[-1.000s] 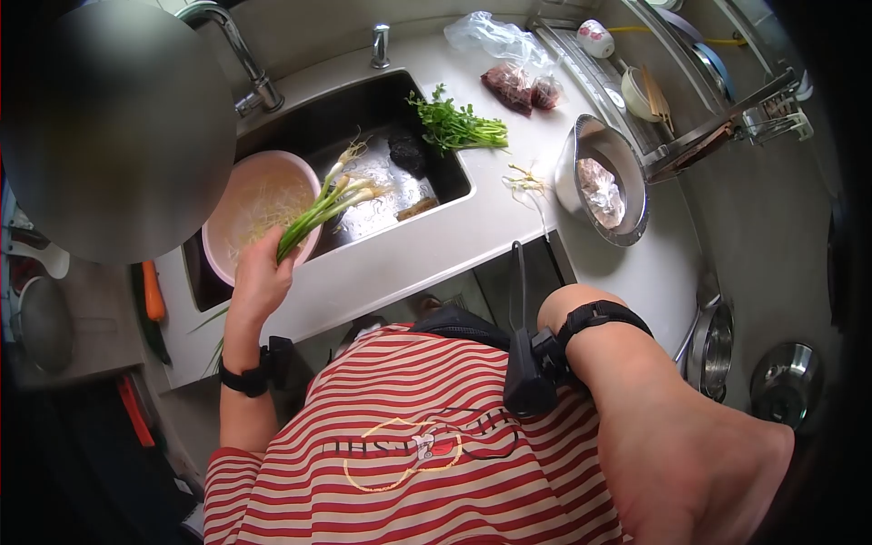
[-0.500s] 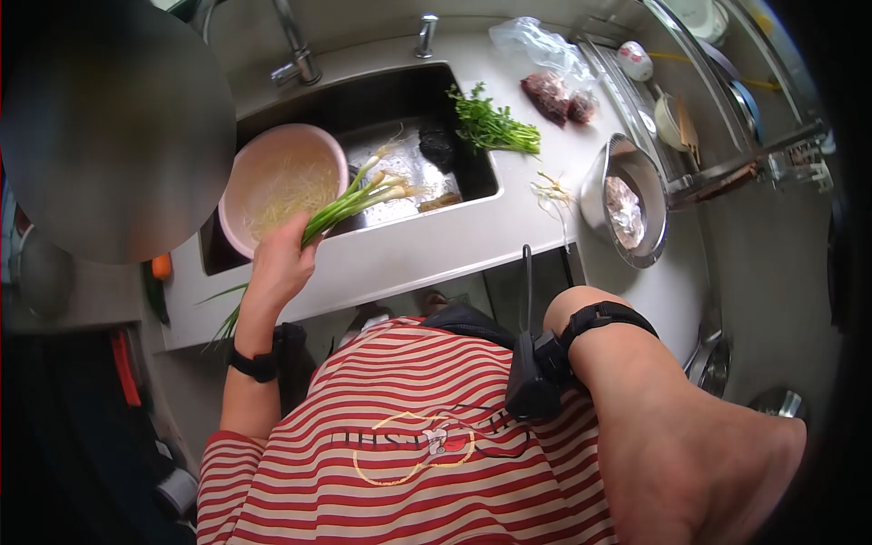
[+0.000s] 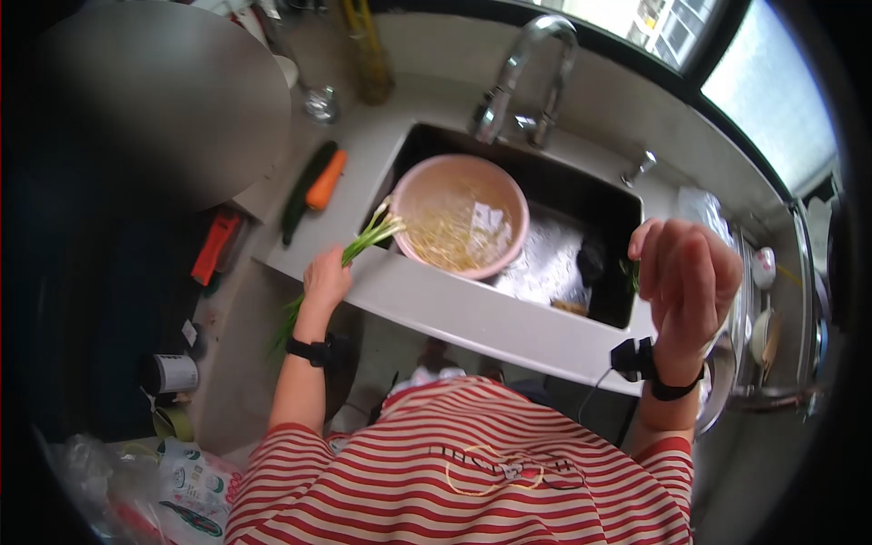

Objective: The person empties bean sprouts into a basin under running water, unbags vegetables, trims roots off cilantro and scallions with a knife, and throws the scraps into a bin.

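Observation:
My left hand (image 3: 327, 275) is closed round a bunch of scallions (image 3: 371, 238) at the counter's front edge. Their white root ends point toward the pink basin (image 3: 520, 218), and the green tops hang down behind my wrist. The basin stands in the left part of the sink and contains water and pale, thin strands. On the right, my right hand (image 3: 688, 272) is raised close to the camera with its fingers curled in. Whether anything is inside those fingers is hidden. Green leaves (image 3: 629, 271) show just beside it, by the sink's right edge.
A chrome faucet (image 3: 495, 113) rises behind the sink (image 3: 627, 313). Left of it lie a carrot (image 3: 325, 182) and a dark green cucumber-like vegetable (image 3: 298, 202). Dish racks and a metal bowl (image 3: 720, 381) stand at the right. Plastic bags (image 3: 186, 477) are at lower left.
The view has swung left, bringing the carrot and window into sight. My right hand has come down from near the camera to over the counter's right side. My left hand still holds the scallions.

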Demonstrator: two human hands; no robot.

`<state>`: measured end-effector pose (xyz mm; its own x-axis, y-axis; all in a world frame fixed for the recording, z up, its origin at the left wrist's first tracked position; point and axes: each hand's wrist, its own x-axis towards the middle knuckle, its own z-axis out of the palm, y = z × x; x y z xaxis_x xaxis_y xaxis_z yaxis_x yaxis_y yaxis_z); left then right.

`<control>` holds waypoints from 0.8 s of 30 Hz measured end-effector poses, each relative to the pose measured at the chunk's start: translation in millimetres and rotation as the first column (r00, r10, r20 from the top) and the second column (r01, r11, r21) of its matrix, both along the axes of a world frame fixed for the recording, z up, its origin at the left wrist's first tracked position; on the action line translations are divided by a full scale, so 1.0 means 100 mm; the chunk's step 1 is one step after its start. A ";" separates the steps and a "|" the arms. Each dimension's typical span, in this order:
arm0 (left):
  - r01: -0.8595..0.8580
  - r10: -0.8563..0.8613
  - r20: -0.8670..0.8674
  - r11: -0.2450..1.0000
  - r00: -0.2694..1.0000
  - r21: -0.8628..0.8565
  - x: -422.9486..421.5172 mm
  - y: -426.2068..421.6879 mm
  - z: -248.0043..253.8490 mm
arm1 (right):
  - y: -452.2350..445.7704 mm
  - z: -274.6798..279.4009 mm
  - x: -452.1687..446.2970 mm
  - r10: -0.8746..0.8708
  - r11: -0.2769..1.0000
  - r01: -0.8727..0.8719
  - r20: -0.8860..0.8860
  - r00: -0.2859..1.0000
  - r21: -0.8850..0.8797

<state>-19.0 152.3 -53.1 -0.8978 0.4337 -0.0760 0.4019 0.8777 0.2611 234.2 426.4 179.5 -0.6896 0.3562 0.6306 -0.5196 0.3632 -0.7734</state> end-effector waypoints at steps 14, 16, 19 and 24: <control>-0.031 0.031 -0.175 1.000 0.984 0.007 -0.84 -0.52 -0.58 | -0.63 0.97 -2.56 -0.024 0.712 0.041 -0.034 0.999 0.701; -0.021 0.022 -0.115 1.000 0.993 0.011 -0.81 -0.53 -0.52 | -0.89 1.16 -2.96 -0.009 0.551 0.226 -0.265 0.964 0.803; 0.008 -0.002 -0.122 0.999 0.992 0.047 -0.82 -0.58 -0.55 | -1.28 1.42 -3.55 0.092 0.364 0.415 -0.475 0.875 0.834; 0.044 -0.020 -0.133 0.983 0.991 0.178 -0.81 -0.65 -0.65 | -1.86 1.76 -4.24 0.191 0.165 0.567 -0.591 0.784 0.807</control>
<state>-99.9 86.9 -118.4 -0.8802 0.4586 0.1223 0.4702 0.8071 0.3571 -189.4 240.8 355.7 -0.1801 -0.6829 0.7080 -0.3959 0.7092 0.5834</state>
